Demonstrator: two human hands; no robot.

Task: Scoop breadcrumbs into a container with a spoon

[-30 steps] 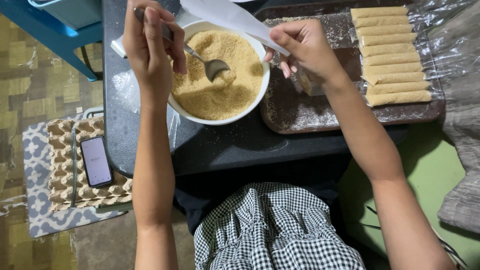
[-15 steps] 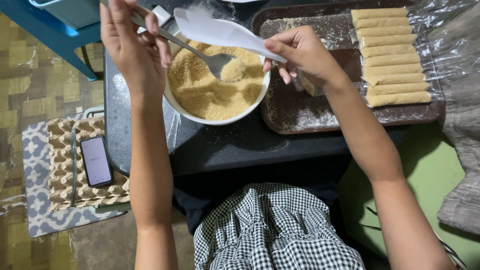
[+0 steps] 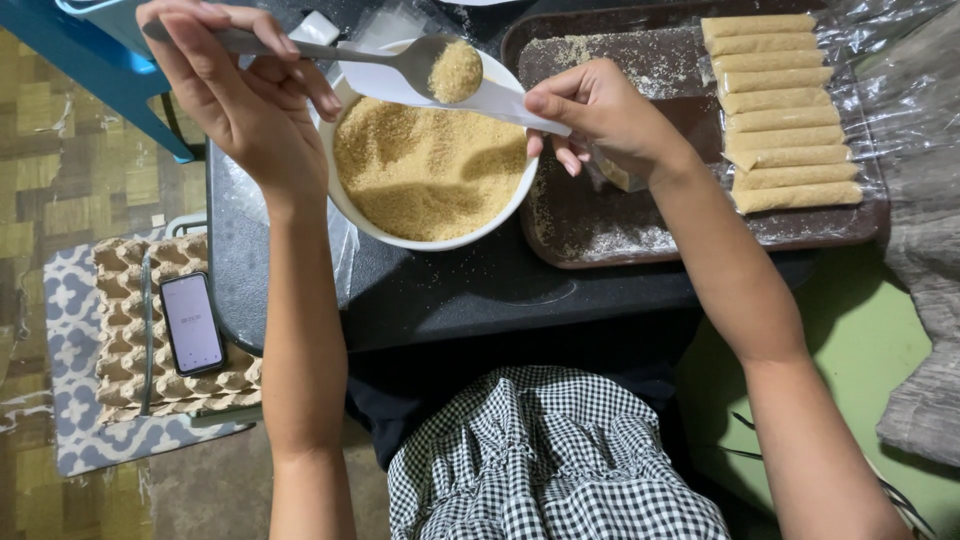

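Observation:
My left hand (image 3: 245,95) grips a metal spoon (image 3: 330,52) heaped with golden-brown crumbs, lifted above the far rim of a white bowl (image 3: 352,215) full of the same crumbs. My right hand (image 3: 605,120) pinches a thin, clear plastic sleeve (image 3: 470,95) that lies across the bowl's rim with its mouth under the spoon's heap. Several filled, tan tubes (image 3: 785,110) lie in a stack on the right side of a dark brown tray (image 3: 620,235).
The bowl and tray rest on a dark tabletop (image 3: 440,295). To the left, a phone (image 3: 192,322) lies on a cardboard egg tray (image 3: 125,300) over a patterned mat. A blue stool leg (image 3: 90,60) stands at the top left. Grey cloth (image 3: 925,270) lies at the right.
The spoon has come up out of the crumbs with a heap on it and moved over the sleeve's mouth. My right hand has kept its hold on the sleeve.

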